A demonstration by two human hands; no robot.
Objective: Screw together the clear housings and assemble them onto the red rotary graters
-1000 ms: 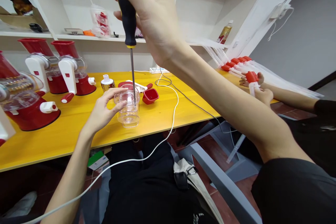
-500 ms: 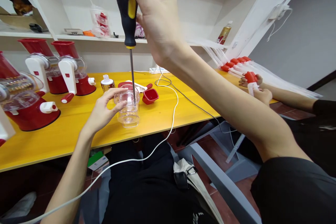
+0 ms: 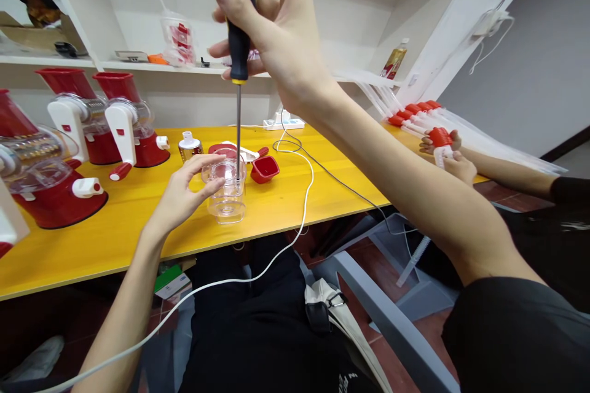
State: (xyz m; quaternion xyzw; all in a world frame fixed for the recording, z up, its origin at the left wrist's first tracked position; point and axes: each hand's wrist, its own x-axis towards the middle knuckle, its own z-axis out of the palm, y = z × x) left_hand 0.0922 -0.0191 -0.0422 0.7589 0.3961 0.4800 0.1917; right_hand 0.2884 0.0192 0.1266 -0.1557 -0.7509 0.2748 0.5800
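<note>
Right hand [image 3: 286, 43] grips an upright screwdriver [image 3: 239, 62] (left hand [image 3: 180, 195] holds a clear plastic part [image 3: 229, 207]).

The picture's top edge cut off the upper end of the screwdriver [image 3: 239, 61] and part of the right hand [image 3: 283, 37]. Near the table's [image 3: 276, 212] front edge, the screwdriver's tip was too small to make out inside the clear plastic body [image 3: 230, 212], which partly covered a red-and-white piece [image 3: 246, 153]. Toward the table's left end, the nearest red grinder [image 3: 59, 202] ran out of view. The bottle's [image 3: 394, 60] label was unreadable.
</note>
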